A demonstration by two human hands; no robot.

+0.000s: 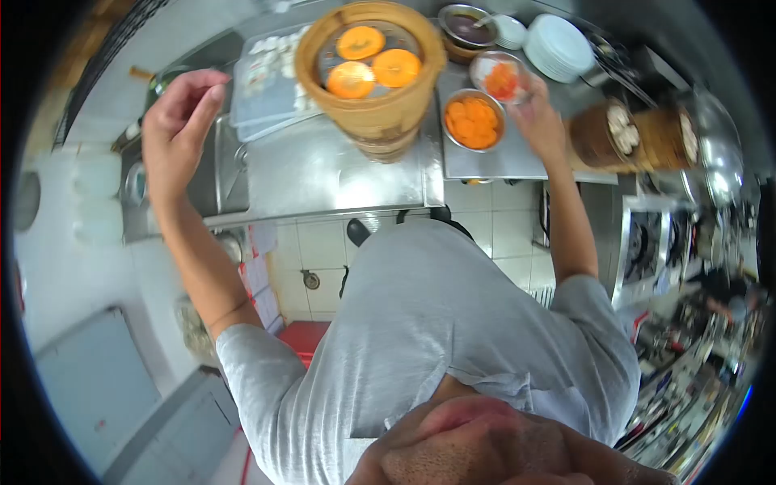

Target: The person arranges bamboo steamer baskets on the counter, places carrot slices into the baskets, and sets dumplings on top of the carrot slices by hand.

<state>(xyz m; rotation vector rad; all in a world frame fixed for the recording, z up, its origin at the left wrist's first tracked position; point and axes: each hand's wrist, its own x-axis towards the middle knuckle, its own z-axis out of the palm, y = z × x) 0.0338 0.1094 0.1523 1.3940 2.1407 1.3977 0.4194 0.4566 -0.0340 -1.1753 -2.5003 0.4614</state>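
Observation:
My left hand (179,129) is raised near the sink at the left, fingers loosely curled, thumb apart from them, nothing visible in it. My right hand (539,117) is closed at the right rim of a small bowl (482,65) of chopped orange-red pieces; its fingertips are slightly blurred. Just below stands a metal bowl of orange slices (471,120). At centre a tall bamboo steamer (368,121) holds three round orange pieces (360,43) on its perforated base. A translucent tray (250,105) with several small white pieces lies left of the steamer.
A bowl of dark sauce (467,26) with a spoon and stacked white plates (558,48) stand at the back. More bamboo steamers (594,133) with white pieces are at right, beside a stove (643,242). The steel counter's front edge (323,212) runs before me.

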